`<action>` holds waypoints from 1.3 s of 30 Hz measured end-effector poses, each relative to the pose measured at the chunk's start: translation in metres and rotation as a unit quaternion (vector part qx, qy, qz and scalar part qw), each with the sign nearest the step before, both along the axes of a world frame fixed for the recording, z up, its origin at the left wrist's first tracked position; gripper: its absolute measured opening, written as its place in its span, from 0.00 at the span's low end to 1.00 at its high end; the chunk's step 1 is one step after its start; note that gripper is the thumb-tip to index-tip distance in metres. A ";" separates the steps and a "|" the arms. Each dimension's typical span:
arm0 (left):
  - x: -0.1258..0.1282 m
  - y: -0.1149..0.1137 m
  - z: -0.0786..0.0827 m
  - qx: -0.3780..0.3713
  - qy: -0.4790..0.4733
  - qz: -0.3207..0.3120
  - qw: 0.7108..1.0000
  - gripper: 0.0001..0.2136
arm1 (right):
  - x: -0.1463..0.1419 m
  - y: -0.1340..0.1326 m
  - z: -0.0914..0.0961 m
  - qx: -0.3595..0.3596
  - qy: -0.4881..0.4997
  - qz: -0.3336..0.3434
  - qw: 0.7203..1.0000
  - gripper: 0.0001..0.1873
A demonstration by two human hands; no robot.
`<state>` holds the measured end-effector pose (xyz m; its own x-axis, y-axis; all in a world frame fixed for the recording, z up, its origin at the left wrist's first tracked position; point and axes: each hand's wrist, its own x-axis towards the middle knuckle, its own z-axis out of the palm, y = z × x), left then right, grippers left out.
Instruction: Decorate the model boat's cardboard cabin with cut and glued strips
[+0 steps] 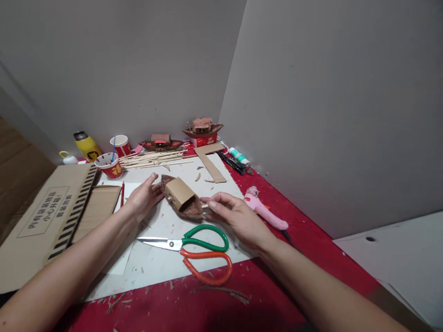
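Observation:
A small model boat (187, 212) with a brown hull and a curved cardboard cabin roof (182, 191) sits on a white sheet. My left hand (146, 197) is at the boat's left end, thumb raised and fingers apart; whether the fingertips touch the hull, I cannot tell. Between the thumb and fingers of my right hand (235, 216) is a short pale wooden stick (205, 205), its tip close to the boat's right end. Scissors (172, 244) with one green and one orange handle lie just in front of the boat, blades pointing left.
A pink glue gun (265, 212) lies right of my right hand. Behind are thin wooden sticks (152, 159), cardboard strips (212, 167), two more model boats (161, 143) and paper cups (111, 169). A cardboard box (41, 216) and a yellow bottle (86, 145) stand left.

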<state>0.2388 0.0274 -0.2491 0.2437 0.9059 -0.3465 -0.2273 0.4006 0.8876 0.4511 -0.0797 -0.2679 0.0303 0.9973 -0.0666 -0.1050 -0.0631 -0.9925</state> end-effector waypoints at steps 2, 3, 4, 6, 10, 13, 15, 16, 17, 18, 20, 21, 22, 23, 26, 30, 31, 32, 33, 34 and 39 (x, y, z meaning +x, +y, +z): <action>0.002 0.008 -0.001 0.000 -0.006 -0.005 1.000 0.20 | -0.004 -0.005 0.003 -0.042 0.052 0.050 0.997 0.19; 0.002 0.011 -0.002 0.000 -0.009 -0.009 1.000 0.20 | -0.005 -0.007 0.003 -0.064 0.077 0.079 0.992 0.18; 0.002 0.014 -0.003 -0.001 -0.012 -0.014 1.000 0.20 | -0.006 -0.008 0.003 -0.081 0.097 0.105 0.986 0.18; 0.002 0.019 -0.005 -0.002 -0.020 -0.026 0.999 0.20 | -0.005 -0.008 0.002 -0.092 0.106 0.121 0.983 0.18; 0.006 0.025 -0.009 -0.011 -0.036 -0.056 0.998 0.20 | -0.003 -0.004 -0.003 -0.057 0.072 0.038 0.995 0.19; 0.013 0.025 -0.008 -0.016 -0.043 -0.084 0.995 0.22 | -0.005 -0.005 -0.003 -0.061 0.076 0.053 0.994 0.20; 0.018 0.024 -0.006 -0.014 -0.041 -0.096 0.994 0.24 | -0.008 -0.007 -0.001 -0.083 0.088 0.094 0.988 0.21; 0.019 0.023 -0.005 -0.009 -0.039 -0.096 0.995 0.24 | -0.009 -0.008 0.001 -0.091 0.090 0.107 0.986 0.21; 0.019 0.022 -0.003 -0.002 -0.036 -0.091 0.995 0.25 | -0.009 -0.008 0.002 -0.092 0.091 0.112 0.985 0.21; 0.018 0.021 -0.002 0.007 -0.034 -0.080 0.996 0.25 | -0.009 -0.009 0.004 -0.089 0.089 0.110 0.986 0.22; 0.012 0.018 0.001 0.028 -0.024 -0.050 0.998 0.23 | -0.006 -0.009 0.008 -0.071 0.084 0.087 0.990 0.22; 0.007 0.015 0.002 0.037 -0.015 -0.036 0.999 0.22 | -0.004 -0.009 0.009 -0.060 0.079 0.071 0.993 0.21; 0.001 0.011 0.002 0.045 0.001 -0.025 0.999 0.21 | -0.001 -0.009 0.011 -0.049 0.072 0.053 0.995 0.21; -0.005 0.006 0.002 0.055 0.023 -0.021 0.998 0.20 | 0.001 -0.009 0.013 -0.037 0.066 0.036 0.996 0.21; -0.020 -0.017 0.001 0.100 0.150 -0.039 0.983 0.21 | 0.006 -0.011 0.019 0.001 0.050 -0.003 0.999 0.20; -0.025 -0.048 0.000 0.151 0.264 -0.127 0.944 0.30 | 0.006 -0.014 0.024 0.030 0.033 -0.021 0.999 0.19; -0.024 -0.052 0.001 0.154 0.272 -0.138 0.940 0.32 | 0.006 -0.014 0.025 0.033 0.030 -0.022 0.999 0.18; -0.023 -0.054 0.001 0.158 0.278 -0.142 0.937 0.31 | 0.006 -0.015 0.025 0.037 0.025 -0.024 0.999 0.17; -0.023 -0.053 0.001 0.161 0.284 -0.140 0.935 0.30 | 0.006 -0.015 0.024 0.041 0.019 -0.026 0.999 0.17; -0.022 -0.050 0.002 0.163 0.288 -0.136 0.934 0.28 | 0.007 -0.015 0.024 0.048 0.009 -0.030 0.998 0.16; -0.025 -0.019 0.004 0.150 0.270 -0.114 0.944 0.22 | 0.011 -0.013 0.022 0.067 -0.049 -0.053 0.995 0.13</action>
